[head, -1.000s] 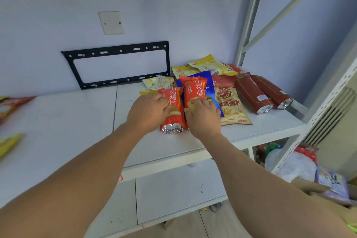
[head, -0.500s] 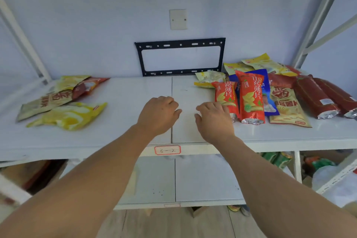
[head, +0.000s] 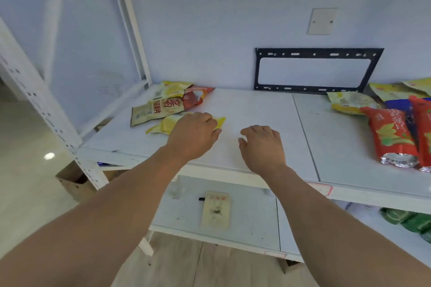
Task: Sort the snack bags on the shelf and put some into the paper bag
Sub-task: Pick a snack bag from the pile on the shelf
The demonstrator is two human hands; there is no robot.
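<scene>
On the white shelf (head: 256, 109) a small pile of snack bags lies at the left: a beige bag with red print (head: 156, 109), a red bag (head: 197, 96), a pale yellow bag (head: 172, 88) and a bright yellow bag (head: 164, 124). My left hand (head: 193, 135) hovers over the bright yellow bag's right end, fingers curled, holding nothing I can see. My right hand (head: 262, 147) floats above bare shelf, fingers loosely apart and empty. At the right edge lie orange-red bags (head: 389, 137), a blue bag (head: 396, 105) and yellow bags (head: 352, 102). No paper bag shows.
A black metal bracket (head: 314, 70) leans on the wall behind the shelf. White rack posts (head: 130, 23) stand at the left. On the lower shelf lie a beige card (head: 215, 209) and green packets (head: 410, 219). A cardboard box (head: 74, 182) sits on the floor at left.
Both hands let go of the orange-red bags at the right and swung left across the shelf. My view turned left, so the left pile is now under my left hand.
</scene>
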